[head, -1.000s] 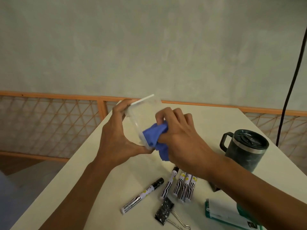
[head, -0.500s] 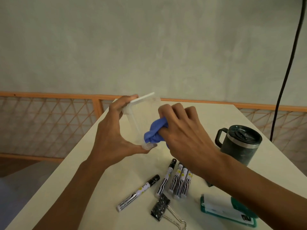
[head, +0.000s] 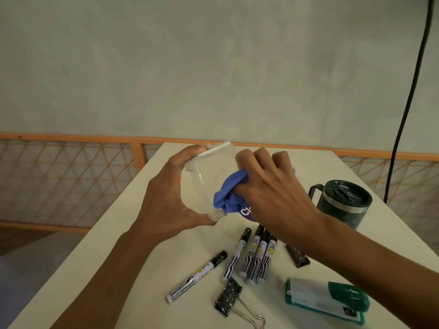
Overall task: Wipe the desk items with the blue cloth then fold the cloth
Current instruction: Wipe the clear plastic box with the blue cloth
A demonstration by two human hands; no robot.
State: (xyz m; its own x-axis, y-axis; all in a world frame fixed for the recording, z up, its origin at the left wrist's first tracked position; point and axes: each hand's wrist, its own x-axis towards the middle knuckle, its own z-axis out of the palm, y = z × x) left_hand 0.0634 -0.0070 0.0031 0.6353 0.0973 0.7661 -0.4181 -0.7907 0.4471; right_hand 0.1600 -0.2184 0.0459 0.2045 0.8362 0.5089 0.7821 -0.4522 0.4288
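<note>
2 things are held up above the pale, smooth tabletop [head: 133, 245]: a clear, hard plastic box [head: 213, 169] with squared corners, and the blue cloth [head: 229, 195]. The left hand [head: 171, 200] grips the box, its fingers [head: 190, 151] curled over the top rim and the thumb under the bottom corner. The right hand [head: 268, 193] has its fingers [head: 261, 162] bunched round the soft, crumpled cloth at the box. Whether the cloth is inside the box or against its wall is hard to tell. White lettering on the cloth is cut off by the hand.

On the tabletop lie 5 black-and-white markers [head: 255, 256], 1 apart to the left. Near them are a speckled black binder clip [head: 229, 298] with wire handles and a green and white stapler [head: 327, 299]. A second dark clip [head: 298, 257] is half hidden under the right forearm. A dark, round, lidded mug [head: 342, 205] stands near the right wrist.
</note>
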